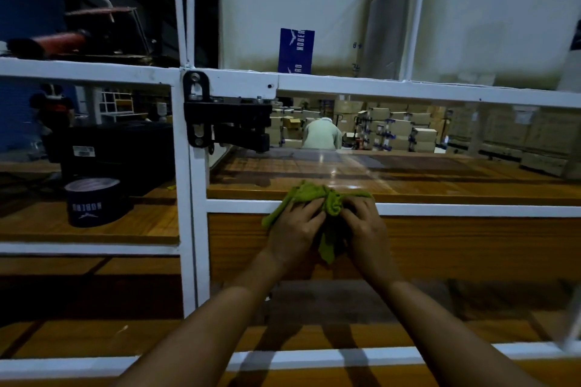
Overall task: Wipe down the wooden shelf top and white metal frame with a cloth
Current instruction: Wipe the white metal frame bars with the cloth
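A bunched green cloth [317,195] lies on the front edge of the wooden shelf top [440,179], over the white metal frame rail [456,209]. My left hand [294,231] grips the cloth's left part, fingers spread over it. From the right, my right hand [364,229] grips the other end, and a strip of cloth hangs down between the two hands. Both forearms reach in from the bottom of the view. A white upright post [191,198] of the frame stands left of my hands.
A dark round tin [94,201] sits on the wooden surface at left, behind it a black case [116,148]. A black bracket [220,116] is bolted to the post. Large white blocks [295,16] sit on the upper rail. A person [320,135] and stacked boxes are far behind.
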The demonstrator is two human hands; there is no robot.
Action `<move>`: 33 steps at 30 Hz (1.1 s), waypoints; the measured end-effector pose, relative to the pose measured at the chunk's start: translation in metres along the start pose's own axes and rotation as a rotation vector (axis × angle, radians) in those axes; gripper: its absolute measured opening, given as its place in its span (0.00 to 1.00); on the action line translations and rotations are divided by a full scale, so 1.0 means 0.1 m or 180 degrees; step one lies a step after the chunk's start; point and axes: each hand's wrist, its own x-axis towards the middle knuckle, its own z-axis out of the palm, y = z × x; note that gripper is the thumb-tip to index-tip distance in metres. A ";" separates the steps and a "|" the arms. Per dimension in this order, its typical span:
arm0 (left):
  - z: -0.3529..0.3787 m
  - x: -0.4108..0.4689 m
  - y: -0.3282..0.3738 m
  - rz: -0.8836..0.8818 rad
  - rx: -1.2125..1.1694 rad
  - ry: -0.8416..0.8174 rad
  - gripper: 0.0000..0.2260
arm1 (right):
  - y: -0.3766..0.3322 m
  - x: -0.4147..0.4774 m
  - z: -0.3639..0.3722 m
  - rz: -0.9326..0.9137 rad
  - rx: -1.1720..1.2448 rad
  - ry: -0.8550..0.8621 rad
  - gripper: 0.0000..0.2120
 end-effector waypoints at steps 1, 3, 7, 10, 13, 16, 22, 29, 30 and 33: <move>0.04 0.06 0.07 0.0023 -0.0080 -0.0054 0.15 | 0.08 -0.03 -0.06 0.0043 0.0006 0.0006 0.15; 0.09 0.16 0.19 0.0037 -0.0182 -0.0162 0.16 | 0.22 -0.08 -0.14 0.0114 0.0015 0.0016 0.16; 0.11 0.19 0.23 0.0049 -0.0163 -0.0227 0.17 | 0.37 -0.11 -0.12 0.0192 -0.0074 0.0015 0.16; 0.06 0.11 0.16 -0.0051 0.0085 -0.0293 0.19 | 0.35 -0.14 0.01 0.0074 -0.0160 0.0037 0.20; -0.04 0.10 0.10 -0.0324 0.0415 -0.0294 0.18 | 0.25 -0.08 0.17 -0.0132 -0.0067 -0.0024 0.26; -0.09 0.12 0.06 -0.0549 0.0574 -0.0334 0.17 | 0.10 0.11 0.24 -0.0040 0.0143 -0.0034 0.25; -0.19 0.20 -0.07 -0.1117 0.0561 -0.0659 0.26 | 0.00 0.58 0.09 -0.0189 0.0249 -0.0628 0.14; -0.41 0.42 -0.22 -0.1684 0.0410 -0.1253 0.28 | -0.02 0.79 0.07 -0.0336 0.0228 -0.1348 0.22; -0.42 0.43 -0.20 -0.1686 0.0431 -0.1309 0.28 | -0.02 0.79 0.08 -0.0361 0.0205 -0.1352 0.22; -0.39 0.41 -0.13 -0.1627 0.0458 -0.1265 0.28 | 0.03 0.76 0.07 -0.0388 0.0128 -0.1405 0.18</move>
